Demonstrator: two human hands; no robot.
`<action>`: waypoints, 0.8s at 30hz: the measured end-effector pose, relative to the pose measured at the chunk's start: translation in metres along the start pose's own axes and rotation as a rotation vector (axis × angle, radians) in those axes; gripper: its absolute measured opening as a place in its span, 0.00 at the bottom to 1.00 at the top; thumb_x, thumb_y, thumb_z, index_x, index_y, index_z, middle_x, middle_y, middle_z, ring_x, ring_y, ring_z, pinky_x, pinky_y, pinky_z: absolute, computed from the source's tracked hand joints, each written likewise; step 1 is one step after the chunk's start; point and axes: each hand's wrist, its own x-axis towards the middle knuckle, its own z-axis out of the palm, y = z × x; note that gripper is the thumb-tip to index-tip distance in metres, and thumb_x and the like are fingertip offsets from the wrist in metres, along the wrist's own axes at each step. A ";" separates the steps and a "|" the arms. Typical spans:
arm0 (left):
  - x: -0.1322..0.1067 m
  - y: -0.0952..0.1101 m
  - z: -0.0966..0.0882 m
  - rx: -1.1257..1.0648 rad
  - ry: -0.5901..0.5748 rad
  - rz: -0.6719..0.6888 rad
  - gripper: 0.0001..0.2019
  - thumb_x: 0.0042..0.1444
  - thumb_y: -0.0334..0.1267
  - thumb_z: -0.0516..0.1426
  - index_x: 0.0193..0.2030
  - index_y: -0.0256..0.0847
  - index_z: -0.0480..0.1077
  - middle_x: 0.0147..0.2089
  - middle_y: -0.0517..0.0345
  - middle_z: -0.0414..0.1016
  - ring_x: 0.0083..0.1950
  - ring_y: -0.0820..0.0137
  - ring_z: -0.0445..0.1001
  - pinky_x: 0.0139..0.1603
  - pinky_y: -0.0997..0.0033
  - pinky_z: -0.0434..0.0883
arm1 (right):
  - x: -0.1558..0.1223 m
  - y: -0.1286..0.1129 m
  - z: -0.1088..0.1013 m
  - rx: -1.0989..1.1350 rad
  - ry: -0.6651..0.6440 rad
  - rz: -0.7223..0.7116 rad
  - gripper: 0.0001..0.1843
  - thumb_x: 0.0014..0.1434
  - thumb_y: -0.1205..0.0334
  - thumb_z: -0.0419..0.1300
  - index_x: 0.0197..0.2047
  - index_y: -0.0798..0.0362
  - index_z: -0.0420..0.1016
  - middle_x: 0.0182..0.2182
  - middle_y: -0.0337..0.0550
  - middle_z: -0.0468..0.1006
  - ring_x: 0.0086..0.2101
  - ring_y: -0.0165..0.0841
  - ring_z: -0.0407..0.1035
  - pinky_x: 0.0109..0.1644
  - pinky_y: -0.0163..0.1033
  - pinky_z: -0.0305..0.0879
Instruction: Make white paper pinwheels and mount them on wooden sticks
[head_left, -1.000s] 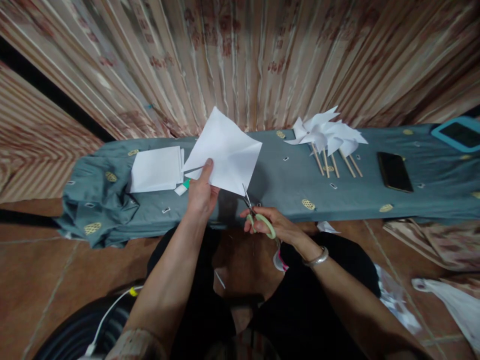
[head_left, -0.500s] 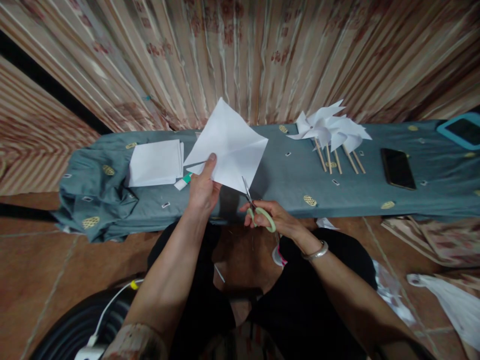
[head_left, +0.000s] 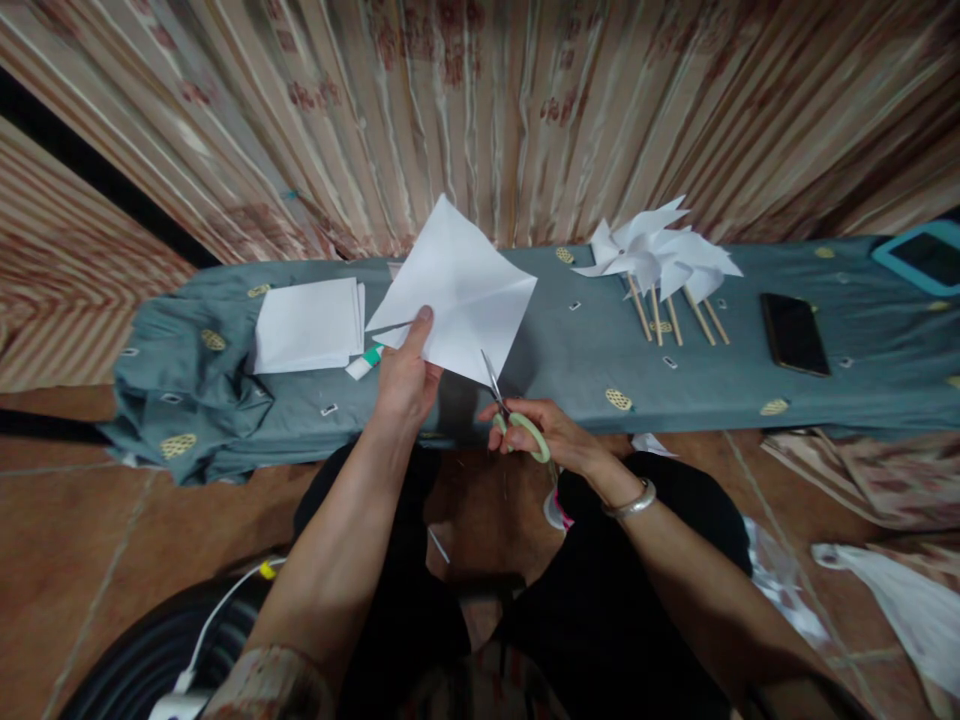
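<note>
A white square sheet of paper (head_left: 465,270) is held up with its corners pointing up, down and to the sides. My left hand (head_left: 409,375) pinches its lower left edge, thumb on top, beside a slit running in from the left corner. In my right hand (head_left: 551,432) are scissors (head_left: 531,437) with light green handles, my fingers through the loops. Their blades lie at the paper's bottom corner, one blade showing over the sheet. Left of the paper is a stack of white sheets (head_left: 306,328), with a green-and-white eraser-like piece (head_left: 364,363) near it.
Several white paper pinwheels (head_left: 660,250) on wooden sticks lie on the cloth-covered bench (head_left: 570,370). Further right are a black phone (head_left: 795,333) and a blue-framed device (head_left: 926,260). A pleated curtain (head_left: 495,120) hangs behind. Paper scraps and a white bag (head_left: 900,610) lie on the floor.
The scissor blades appear slightly closer together at the paper's bottom corner. Both hands and the sheet stay in nearly the same place; the view has shifted very slightly.
</note>
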 end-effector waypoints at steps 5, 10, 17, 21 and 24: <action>0.001 0.000 -0.001 0.011 0.004 -0.017 0.11 0.59 0.29 0.58 0.48 0.39 0.75 0.55 0.50 0.77 0.63 0.61 0.70 0.64 0.59 0.67 | 0.000 0.000 0.000 -0.012 -0.002 0.007 0.30 0.48 0.42 0.67 0.46 0.57 0.74 0.30 0.41 0.76 0.29 0.28 0.69 0.33 0.34 0.63; -0.001 0.001 0.001 -0.032 0.017 -0.041 0.15 0.58 0.28 0.59 0.52 0.39 0.73 0.56 0.52 0.77 0.62 0.61 0.70 0.62 0.61 0.69 | 0.000 0.000 0.000 -0.015 0.010 0.017 0.29 0.48 0.44 0.68 0.45 0.57 0.74 0.28 0.39 0.75 0.28 0.27 0.67 0.32 0.34 0.61; 0.000 0.001 0.000 -0.005 0.024 -0.021 0.12 0.56 0.29 0.60 0.48 0.39 0.75 0.55 0.49 0.77 0.63 0.60 0.70 0.63 0.59 0.68 | 0.002 0.001 0.001 0.006 0.024 0.030 0.28 0.47 0.45 0.69 0.44 0.56 0.75 0.27 0.38 0.74 0.26 0.26 0.66 0.31 0.33 0.62; 0.001 0.001 -0.002 0.005 0.017 -0.006 0.10 0.55 0.30 0.62 0.45 0.41 0.76 0.54 0.50 0.78 0.63 0.59 0.69 0.62 0.58 0.68 | 0.002 0.001 0.001 0.002 0.030 0.026 0.29 0.45 0.43 0.70 0.43 0.56 0.76 0.26 0.38 0.75 0.26 0.25 0.66 0.31 0.33 0.62; 0.001 0.001 -0.002 0.005 0.010 -0.001 0.10 0.55 0.30 0.61 0.44 0.41 0.76 0.54 0.50 0.78 0.63 0.59 0.70 0.61 0.56 0.69 | 0.003 0.001 0.002 0.025 0.037 0.039 0.28 0.45 0.45 0.71 0.43 0.56 0.76 0.26 0.38 0.75 0.26 0.25 0.67 0.32 0.33 0.63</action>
